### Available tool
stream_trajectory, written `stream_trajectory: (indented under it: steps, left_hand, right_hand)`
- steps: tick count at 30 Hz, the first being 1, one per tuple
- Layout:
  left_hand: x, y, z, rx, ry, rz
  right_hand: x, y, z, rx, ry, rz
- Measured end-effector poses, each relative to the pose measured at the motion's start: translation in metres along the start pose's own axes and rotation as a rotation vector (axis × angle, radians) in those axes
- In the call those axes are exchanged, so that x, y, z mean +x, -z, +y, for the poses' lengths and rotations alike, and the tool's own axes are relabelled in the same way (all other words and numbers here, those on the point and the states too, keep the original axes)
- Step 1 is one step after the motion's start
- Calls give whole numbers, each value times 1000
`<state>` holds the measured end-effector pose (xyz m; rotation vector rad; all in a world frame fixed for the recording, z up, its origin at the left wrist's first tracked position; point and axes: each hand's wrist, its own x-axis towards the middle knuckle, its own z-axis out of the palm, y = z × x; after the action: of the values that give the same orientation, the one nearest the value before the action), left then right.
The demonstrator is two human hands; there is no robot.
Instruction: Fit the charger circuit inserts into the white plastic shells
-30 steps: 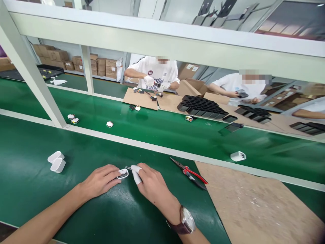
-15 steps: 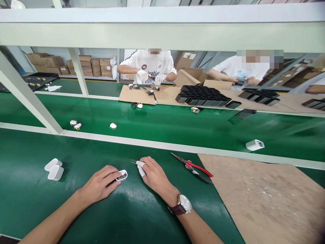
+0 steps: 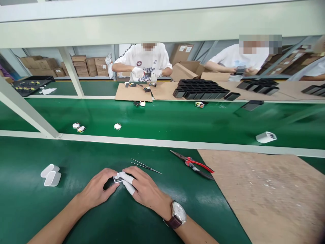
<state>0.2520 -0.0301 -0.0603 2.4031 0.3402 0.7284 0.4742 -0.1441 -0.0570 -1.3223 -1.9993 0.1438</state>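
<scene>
Between my two hands stands a small white oval plastic housing, its open top showing dark parts inside. My left hand grips it from the left with thumb and fingers. From the right, my right hand, with white cots on two fingers, closes on the housing's other side and covers part of its rim. Just beyond the right hand a pair of metal tweezers lies on the green bench. Long-nose pliers with red and black handles lie farther right.
Two white oval housings stand at the left. A brown board covers the bench at right. Past a pale rail, a green belt carries circuit assemblies and a white housing. Co-workers sit opposite, near black cases.
My right hand has let go of the tweezers, which now lie on the bench, and has moved left onto the housing. Pieces on the belt have shifted right.
</scene>
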Motion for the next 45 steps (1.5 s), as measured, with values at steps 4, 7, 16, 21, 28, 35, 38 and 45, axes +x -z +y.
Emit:
stream_trajectory:
  steps: [4, 7, 16, 21, 28, 35, 38, 45]
  left_hand:
    - [1, 0, -1, 4, -46, 20]
    - [3, 0, 0, 28, -86, 35]
    - [3, 1, 3, 122, -134, 30]
    - [1, 1, 1, 159, -177, 40]
    - [9, -2, 4, 101, -189, 74]
    - [13, 6, 7, 144, -191, 158]
    - [11, 5, 7, 153, -152, 121]
    - [41, 29, -7, 228, 100, 115]
  right_hand:
    - [4, 4, -4, 11, -25, -26]
    - [6, 6, -6, -20, -11, -79]
    - [-5, 3, 4, 130, -112, -26]
    - [-5, 5, 4, 47, -37, 43]
    - [-3, 5, 8, -70, 17, 145]
    - [-4, 11, 21, -265, -27, 178]
    - [-4, 12, 27, -340, -114, 159]
    - [-7, 7, 38, -457, -159, 119]
